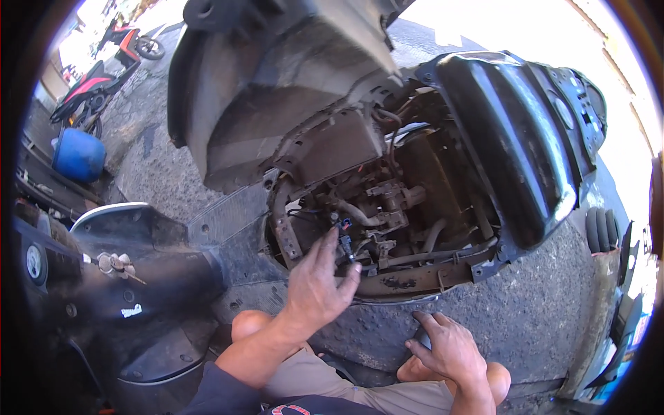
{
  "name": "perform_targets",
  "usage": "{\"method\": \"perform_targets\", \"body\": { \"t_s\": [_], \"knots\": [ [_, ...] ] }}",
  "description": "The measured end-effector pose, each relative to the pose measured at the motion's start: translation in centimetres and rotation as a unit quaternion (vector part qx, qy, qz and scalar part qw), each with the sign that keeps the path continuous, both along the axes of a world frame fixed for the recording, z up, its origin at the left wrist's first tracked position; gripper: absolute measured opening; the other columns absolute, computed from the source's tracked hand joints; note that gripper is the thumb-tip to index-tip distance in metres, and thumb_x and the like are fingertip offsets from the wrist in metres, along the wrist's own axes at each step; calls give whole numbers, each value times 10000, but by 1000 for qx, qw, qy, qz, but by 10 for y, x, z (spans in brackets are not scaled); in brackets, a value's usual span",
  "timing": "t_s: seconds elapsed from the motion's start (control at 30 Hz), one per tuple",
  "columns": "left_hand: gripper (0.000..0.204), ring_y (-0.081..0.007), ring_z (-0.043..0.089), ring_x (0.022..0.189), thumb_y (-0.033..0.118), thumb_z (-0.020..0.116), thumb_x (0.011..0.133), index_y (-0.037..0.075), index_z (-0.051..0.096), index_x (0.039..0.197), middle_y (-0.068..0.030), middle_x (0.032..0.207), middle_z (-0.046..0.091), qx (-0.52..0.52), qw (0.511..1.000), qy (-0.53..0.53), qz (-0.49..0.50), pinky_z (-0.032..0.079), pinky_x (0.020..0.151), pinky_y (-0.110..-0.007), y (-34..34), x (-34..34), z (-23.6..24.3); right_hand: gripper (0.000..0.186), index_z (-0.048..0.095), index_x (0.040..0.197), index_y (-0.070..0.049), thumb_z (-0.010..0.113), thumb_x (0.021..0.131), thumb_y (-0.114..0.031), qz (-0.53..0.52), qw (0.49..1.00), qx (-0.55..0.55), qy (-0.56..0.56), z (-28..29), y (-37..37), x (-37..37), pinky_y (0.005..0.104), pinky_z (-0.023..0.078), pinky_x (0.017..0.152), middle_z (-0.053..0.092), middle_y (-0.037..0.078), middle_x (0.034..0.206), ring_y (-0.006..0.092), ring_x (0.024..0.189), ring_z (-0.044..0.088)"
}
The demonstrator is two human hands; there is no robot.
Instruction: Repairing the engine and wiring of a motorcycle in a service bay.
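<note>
In front of me, the engine bay point(408, 207) of a partly stripped motor scooter lies uncovered. My left hand point(315, 287) reaches in at its near left side, thumb and fingers bent around a small black part point(346, 245) with a red and blue bit at its upper end. The part spans from the fingertips to the thumb; hoses and a metal bracket lie close behind it. Over my knee, my right hand point(449, 346) curls around a smooth grey object point(423, 337), mostly hidden by the fingers and too covered to name.
A large dark body panel point(277, 90) rises over the bay's far left. The black tail section point(512, 145) stands on the right. Keys point(116, 264) hang at the scooter's front. Beyond are a blue barrel point(79, 155), a red and black scooter point(104, 76) and several dark rolls point(602, 230).
</note>
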State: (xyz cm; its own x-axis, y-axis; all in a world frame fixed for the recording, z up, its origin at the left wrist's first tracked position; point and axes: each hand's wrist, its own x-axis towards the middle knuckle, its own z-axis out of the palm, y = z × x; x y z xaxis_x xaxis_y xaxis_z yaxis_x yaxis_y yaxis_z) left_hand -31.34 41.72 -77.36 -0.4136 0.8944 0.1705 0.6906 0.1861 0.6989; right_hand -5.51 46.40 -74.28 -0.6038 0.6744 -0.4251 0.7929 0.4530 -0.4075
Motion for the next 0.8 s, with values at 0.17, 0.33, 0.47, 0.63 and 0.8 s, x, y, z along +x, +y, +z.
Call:
{"method": "perform_targets", "body": {
  "t_s": [0.17,0.33,0.47,0.63,0.8],
  "knots": [
    [444,-435,609,1095,159,656,877,-13,595,1281,-241,1207,626,24,991,118,-63,504,933,-472,9,-9,13,472,569,1216,-10,677,907,-348,14,1000,-16,21,-15,2,8,486,540,883,639,212,1143,402,1086,638],
    [357,-473,586,1094,75,615,874,-53,628,1207,-263,1193,607,96,972,191,-92,475,948,-482,5,-35,-14,415,617,1091,15,750,820,-269,13,992,25,121,-43,1,3,494,564,823,688,219,1025,400,998,682],
    [375,-439,589,1134,261,578,1011,-32,629,1241,-287,1233,607,41,953,262,-144,480,994,-458,8,-12,12,468,577,1159,23,735,830,-270,-9,996,7,87,-43,-1,18,502,550,838,647,214,1054,407,1007,663],
    [397,-452,587,1114,259,544,1026,-56,601,1260,-296,1212,604,12,953,261,-157,488,957,-472,16,-18,16,387,627,1026,30,754,795,-253,-32,988,58,138,-36,-5,24,502,568,777,702,223,938,412,925,697],
    [391,-463,584,1099,257,527,1029,-43,596,1270,-295,1210,590,0,947,282,-152,490,934,-477,20,-20,18,516,548,1228,32,729,852,-272,-2,995,-1,103,-33,5,20,505,550,832,644,225,1064,416,1007,661]
  ]
}}
